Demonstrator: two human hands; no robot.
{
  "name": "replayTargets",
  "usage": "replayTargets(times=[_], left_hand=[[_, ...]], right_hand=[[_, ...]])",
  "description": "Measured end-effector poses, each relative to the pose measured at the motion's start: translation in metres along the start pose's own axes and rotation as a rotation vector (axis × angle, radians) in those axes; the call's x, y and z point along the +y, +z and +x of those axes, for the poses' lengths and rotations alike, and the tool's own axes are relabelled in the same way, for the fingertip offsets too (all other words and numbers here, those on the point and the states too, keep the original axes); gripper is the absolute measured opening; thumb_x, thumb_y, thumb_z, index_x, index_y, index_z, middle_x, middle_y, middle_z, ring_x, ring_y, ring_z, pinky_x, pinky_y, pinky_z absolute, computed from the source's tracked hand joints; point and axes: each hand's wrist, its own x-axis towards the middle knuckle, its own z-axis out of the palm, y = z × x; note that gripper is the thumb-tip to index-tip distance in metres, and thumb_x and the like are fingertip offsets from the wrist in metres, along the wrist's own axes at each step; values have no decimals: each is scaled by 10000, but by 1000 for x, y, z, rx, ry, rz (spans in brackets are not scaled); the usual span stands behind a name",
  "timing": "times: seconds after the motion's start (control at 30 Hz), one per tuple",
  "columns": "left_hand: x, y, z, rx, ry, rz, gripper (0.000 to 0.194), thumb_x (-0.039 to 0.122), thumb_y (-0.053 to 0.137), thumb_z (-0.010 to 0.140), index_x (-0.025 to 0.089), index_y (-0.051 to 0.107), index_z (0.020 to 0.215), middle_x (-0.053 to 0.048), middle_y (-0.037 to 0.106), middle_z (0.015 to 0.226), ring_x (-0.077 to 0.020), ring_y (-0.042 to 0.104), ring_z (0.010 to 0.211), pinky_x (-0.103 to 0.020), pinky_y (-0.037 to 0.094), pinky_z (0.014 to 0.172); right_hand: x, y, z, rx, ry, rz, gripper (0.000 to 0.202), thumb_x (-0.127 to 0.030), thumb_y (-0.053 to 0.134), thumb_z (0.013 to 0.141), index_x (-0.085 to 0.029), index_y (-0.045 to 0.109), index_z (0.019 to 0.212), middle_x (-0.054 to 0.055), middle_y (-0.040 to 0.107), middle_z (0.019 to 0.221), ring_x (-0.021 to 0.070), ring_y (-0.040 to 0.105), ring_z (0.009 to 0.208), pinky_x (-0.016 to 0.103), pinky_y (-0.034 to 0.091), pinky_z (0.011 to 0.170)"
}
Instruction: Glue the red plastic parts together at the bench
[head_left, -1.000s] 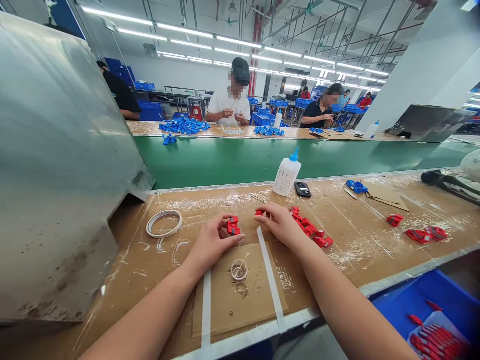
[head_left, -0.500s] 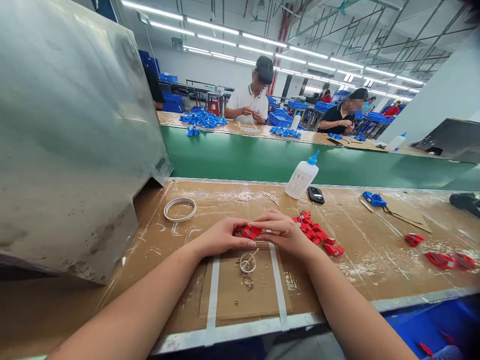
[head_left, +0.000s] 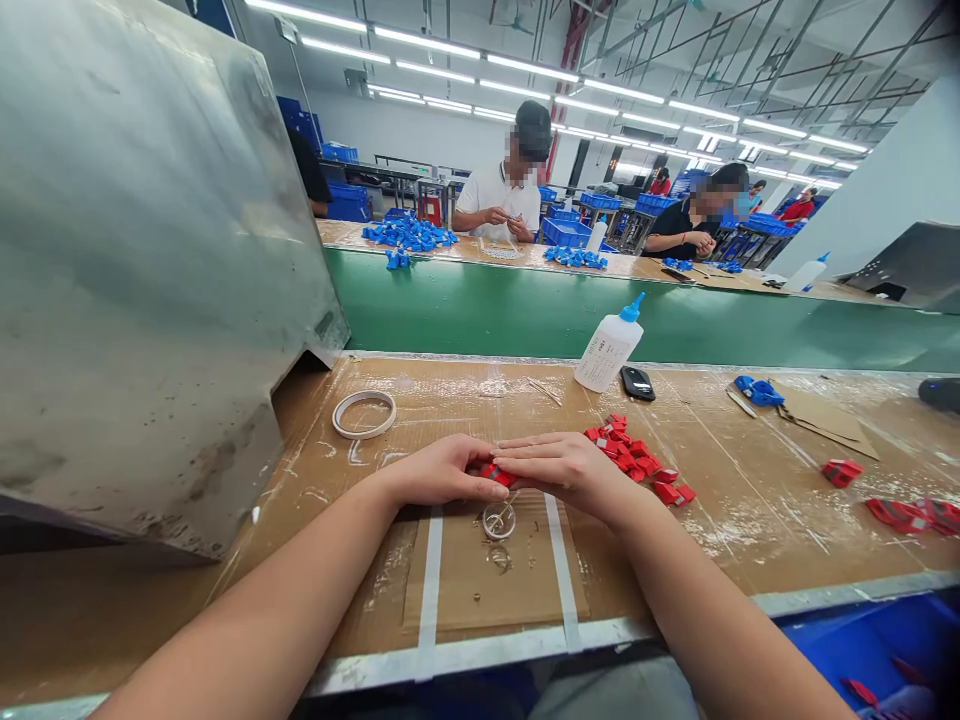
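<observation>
A small red part with a grey stripe (head_left: pixel 498 474) is held between my two hands over a cardboard sheet (head_left: pixel 457 610). My left hand (head_left: pixel 442 470) is closed on its left side, with the thumb along the near edge. From the right, the fingers of my right hand (head_left: pixel 559 465) reach over the part, nearly straight and pressed together, and hide much of it. Just below the hands, a small round cup (head_left: pixel 499 520) with a thin stick in it stands on the cardboard. A pile of similar red parts (head_left: pixel 630 455) lies beyond my right hand.
A white bottle with a blue nozzle (head_left: pixel 609 350) stands behind, beside a black device (head_left: pixel 637 383). A tape roll (head_left: pixel 364 414) lies at left, near a large metal housing (head_left: pixel 150 280). Across the green strip (head_left: pixel 450 305), co-workers sit at blue parts (head_left: pixel 409 233). A blue bin (head_left: pixel 862 645) sits lower right.
My right hand's fingers have closed further over the red part and cover more of it. The view has shifted slightly; the red part stays between my hands.
</observation>
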Motion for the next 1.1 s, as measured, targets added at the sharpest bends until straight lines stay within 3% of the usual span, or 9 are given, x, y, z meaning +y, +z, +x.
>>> replayTargets(times=[0.1, 0.2, 0.3, 0.4, 0.47, 0.6, 0.7, 0.93, 1.1], left_hand=[[0, 4, 1, 60, 41, -33, 299, 371, 740, 865, 177, 729, 1092, -48, 692, 1048, -191, 599, 955, -300, 450, 895], [-3, 8, 3, 201, 28, -54, 340, 359, 756, 853, 195, 711, 1147, -58, 709, 1090, -193, 632, 965, -309, 479, 891], [-8, 11, 6, 312, 26, -26, 448, 363, 808, 811, 183, 681, 1201, -76, 710, 1105, -209, 647, 986, -327, 501, 884], [-9, 14, 9, 417, 38, 86, 434, 367, 820, 802, 175, 688, 1168, -69, 730, 1050, -202, 659, 917, -327, 519, 837], [-7, 16, 11, 486, 70, 133, 401, 339, 794, 829, 193, 683, 1186, -59, 742, 1053, -198, 675, 910, -325, 534, 834], [-4, 20, 14, 564, 119, 55, 547, 285, 771, 851, 233, 599, 1368, -76, 720, 1238, -226, 705, 1074, -360, 564, 969], [-3, 21, 14, 537, 166, -36, 596, 275, 776, 854, 233, 564, 1409, -96, 646, 1393, -243, 662, 1215, -368, 536, 1069], [-6, 17, 15, 571, 201, -240, 514, 336, 753, 899, 191, 587, 1364, -132, 668, 1371, -278, 624, 1287, -425, 486, 1139], [-6, 17, 13, 651, 173, -142, 482, 368, 805, 841, 172, 695, 1268, -119, 695, 1336, -291, 641, 1266, -408, 514, 1118]], right_hand=[[4, 2, 0, 31, 88, 137, 459, -229, 648, 980, -275, 593, 1433, 56, 658, 1351, 201, 624, 1280, 370, 566, 1095], [5, 1, -2, 7, 254, 320, 463, -276, 607, 1009, -312, 546, 1466, 45, 559, 1470, 213, 480, 1427, 441, 450, 1207], [5, 6, -2, 57, 388, 477, 352, -332, 599, 1014, -304, 652, 1361, 38, 575, 1451, 235, 361, 1505, 539, 365, 1244], [5, 17, 4, 269, 499, 595, 231, -374, 694, 950, -299, 772, 1154, 41, 690, 1296, 248, 470, 1437, 556, 396, 1220], [6, 26, 9, 364, 547, 671, 249, -370, 733, 920, -296, 770, 1154, 43, 690, 1303, 241, 487, 1424, 539, 360, 1247], [12, 36, 14, 493, 663, 869, 582, -359, 852, 800, -271, 654, 1341, 80, 591, 1445, 254, 536, 1378, 505, 382, 1240], [14, 36, 13, 502, 782, 996, 654, -369, 894, 741, -203, 650, 1325, 114, 654, 1356, 264, 623, 1277, 491, 450, 1193], [9, 29, 15, 457, 727, 1081, 617, -327, 887, 747, -194, 656, 1303, 107, 671, 1329, 255, 636, 1260, 461, 475, 1176], [7, 31, 13, 426, 693, 1067, 598, -353, 866, 766, -193, 661, 1304, 108, 677, 1318, 255, 655, 1231, 477, 497, 1154]])
